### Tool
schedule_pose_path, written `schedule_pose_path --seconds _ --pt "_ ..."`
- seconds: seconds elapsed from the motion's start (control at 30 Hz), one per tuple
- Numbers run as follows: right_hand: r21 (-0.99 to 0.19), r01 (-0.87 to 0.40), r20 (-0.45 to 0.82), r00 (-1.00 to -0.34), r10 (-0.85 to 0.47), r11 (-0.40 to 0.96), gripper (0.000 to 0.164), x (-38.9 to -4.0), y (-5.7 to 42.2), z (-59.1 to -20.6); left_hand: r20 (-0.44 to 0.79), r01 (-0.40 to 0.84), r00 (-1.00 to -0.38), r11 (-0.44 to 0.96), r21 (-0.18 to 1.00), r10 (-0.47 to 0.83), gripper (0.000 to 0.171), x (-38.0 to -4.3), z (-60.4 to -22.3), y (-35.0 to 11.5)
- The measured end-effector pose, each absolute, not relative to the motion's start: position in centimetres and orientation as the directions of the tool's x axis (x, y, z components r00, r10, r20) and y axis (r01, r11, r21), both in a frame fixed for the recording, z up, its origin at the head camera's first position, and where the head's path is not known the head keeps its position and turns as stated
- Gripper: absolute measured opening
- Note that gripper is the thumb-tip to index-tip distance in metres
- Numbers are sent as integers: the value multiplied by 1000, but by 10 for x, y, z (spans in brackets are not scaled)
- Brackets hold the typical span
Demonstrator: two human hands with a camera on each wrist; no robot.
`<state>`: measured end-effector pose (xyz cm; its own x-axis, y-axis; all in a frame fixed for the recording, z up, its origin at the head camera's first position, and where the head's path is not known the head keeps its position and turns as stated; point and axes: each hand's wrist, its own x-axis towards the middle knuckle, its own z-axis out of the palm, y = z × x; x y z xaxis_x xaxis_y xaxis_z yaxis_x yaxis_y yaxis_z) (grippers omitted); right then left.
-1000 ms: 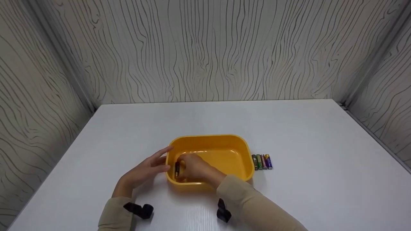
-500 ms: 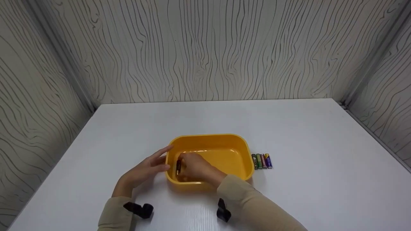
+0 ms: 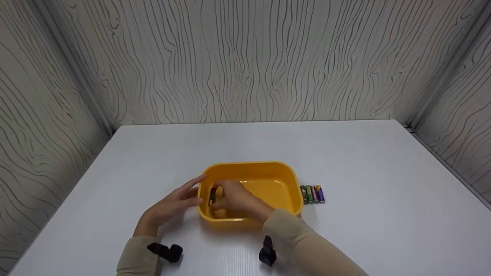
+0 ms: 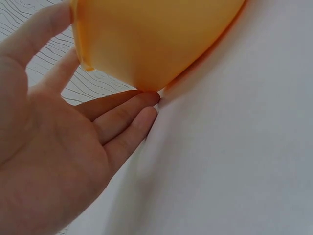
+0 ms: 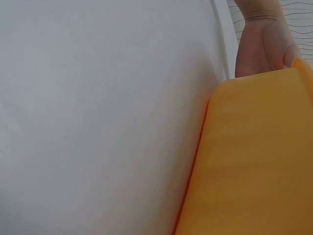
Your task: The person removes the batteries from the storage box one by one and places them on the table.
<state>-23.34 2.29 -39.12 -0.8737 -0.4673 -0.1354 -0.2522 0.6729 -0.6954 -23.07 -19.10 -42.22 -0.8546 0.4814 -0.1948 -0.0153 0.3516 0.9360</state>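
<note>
A yellow plastic bin [image 3: 249,164] stands on the white table. Inside its left end, my right hand [image 3: 234,197] pinches a small dark battery [image 3: 212,195] between thumb and fingertips. The battery lies nearly lengthwise along the left wall, a little tilted. My left hand [image 3: 172,205] rests against the outside of that wall, its fingers fairly straight. In the left wrist view, fingertips [image 4: 146,117] touch the bin's lower edge and one finger reaches its rim. The right wrist view shows the bin's outer side [image 5: 249,156] but not the right hand.
Several batteries [image 3: 312,194] in green, pink and purple lie side by side just right of the bin. Wood-grain patterned panels [image 3: 245,61] enclose the table at the back and both sides. A black wrist camera [image 3: 267,255] hangs at the right sleeve.
My right hand has shifted slightly away from me inside the bin, and the battery has moved and tilted with it. The left hand and the bin have stayed in place.
</note>
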Motion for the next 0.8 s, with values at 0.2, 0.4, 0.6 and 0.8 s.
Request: schedule_pose_path --seconds 0.2,0.4,0.6,0.8 --pt "-674 -264 -142 -871 -471 690 43 -235 25 -387 -166 -2 -840 304 953 516 69 -231 -424 -193" --pt "-696 -255 -148 -864 -481 672 44 -233 30 -382 -183 -20 -849 316 949 496 68 -231 -425 -193" --pt "-719 -252 -140 -861 -489 648 45 -232 37 -381 -176 -10 -846 314 949 503 68 -231 -424 -193" --pt "-733 -245 -141 -858 -494 634 46 -231 42 -381 -186 -23 -848 316 949 496 68 -230 -423 -192"
